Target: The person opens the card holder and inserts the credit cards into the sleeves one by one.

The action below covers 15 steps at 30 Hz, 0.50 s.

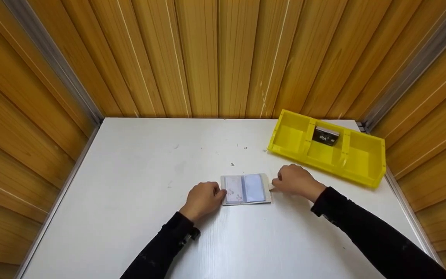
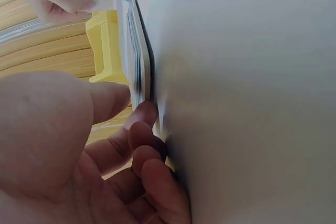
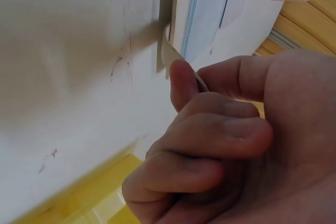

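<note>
An open card holder (image 1: 254,188) with clear plastic sleeves and a pale cover lies on the white table. At its left edge, my left hand (image 1: 204,198) pinches the cover between thumb and index finger. A short pale strap (image 3: 171,53) sticks out from the holder's opposite edge. My right hand (image 1: 296,181) pinches the end of that strap between thumb and index finger, the other fingers curled in. In the left wrist view the holder (image 2: 137,51) is seen edge-on, its layers stacked between left thumb and fingertip.
A yellow tray (image 1: 345,146) with three compartments stands at the back right, beyond my right hand. Its middle compartment holds a black stack marked "VIP" (image 1: 325,135), seemingly cards. Wood-patterned walls (image 1: 203,58) enclose the white table (image 1: 138,162) at the back and sides.
</note>
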### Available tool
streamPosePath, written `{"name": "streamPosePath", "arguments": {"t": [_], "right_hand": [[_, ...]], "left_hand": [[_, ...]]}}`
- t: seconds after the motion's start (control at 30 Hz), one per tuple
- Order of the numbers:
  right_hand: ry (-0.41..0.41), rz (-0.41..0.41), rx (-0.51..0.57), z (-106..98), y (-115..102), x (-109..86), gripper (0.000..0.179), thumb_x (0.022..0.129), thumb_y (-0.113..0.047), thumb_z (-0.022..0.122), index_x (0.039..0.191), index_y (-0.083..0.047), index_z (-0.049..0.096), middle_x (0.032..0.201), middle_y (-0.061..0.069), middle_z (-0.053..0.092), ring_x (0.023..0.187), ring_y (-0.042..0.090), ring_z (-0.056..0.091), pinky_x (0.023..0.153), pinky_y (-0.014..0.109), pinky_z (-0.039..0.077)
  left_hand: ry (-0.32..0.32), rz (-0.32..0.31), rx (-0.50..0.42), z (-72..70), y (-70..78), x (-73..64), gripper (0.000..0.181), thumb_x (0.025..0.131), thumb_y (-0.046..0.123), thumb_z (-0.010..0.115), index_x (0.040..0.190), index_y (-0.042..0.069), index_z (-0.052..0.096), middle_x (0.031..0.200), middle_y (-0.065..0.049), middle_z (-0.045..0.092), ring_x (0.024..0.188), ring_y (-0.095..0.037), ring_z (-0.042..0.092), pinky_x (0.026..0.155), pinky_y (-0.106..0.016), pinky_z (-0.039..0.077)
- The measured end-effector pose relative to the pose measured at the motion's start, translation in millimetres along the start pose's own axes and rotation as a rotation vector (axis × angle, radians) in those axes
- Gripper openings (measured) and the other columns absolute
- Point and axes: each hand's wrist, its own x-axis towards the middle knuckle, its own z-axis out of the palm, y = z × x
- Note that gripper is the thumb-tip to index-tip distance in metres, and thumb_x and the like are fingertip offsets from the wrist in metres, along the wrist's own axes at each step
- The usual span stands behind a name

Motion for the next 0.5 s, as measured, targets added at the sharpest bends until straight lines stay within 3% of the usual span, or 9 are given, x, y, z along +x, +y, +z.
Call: {"name": "streamPosePath", "arguments": {"t": [0.23, 0.5], "right_hand": [[0.02, 0.027, 0.05, -23.7, -2.3, -17.5, 0.042, 0.104, -0.034, 0.06, 0.065, -0.016, 0.057, 0.06, -0.003, 0.038, 0.058, 0.018, 0.041, 0.059, 0.032, 0.034], [-0.028, 0.052, 0.075, -46.1, -14.1, -24.0, 0.038, 0.105, -0.037, 0.061, 0.076, -0.012, 0.067, 0.065, -0.001, 0.042, 0.064, 0.02, 0.047, 0.062, 0.032, 0.037]], "left_hand": [[0.007, -0.026, -0.028, -3.0, -5.3, -0.8, 0.033, 0.106, 0.031, 0.07, 0.077, 0.016, 0.068, 0.07, 0.005, 0.059, 0.067, -0.013, 0.052, 0.065, -0.031, 0.043], [0.035, -0.066, -0.028, -11.2, -8.4, -0.1, 0.034, 0.106, 0.033, 0.069, 0.077, 0.016, 0.068, 0.072, 0.003, 0.062, 0.066, -0.014, 0.054, 0.065, -0.032, 0.043]]}}
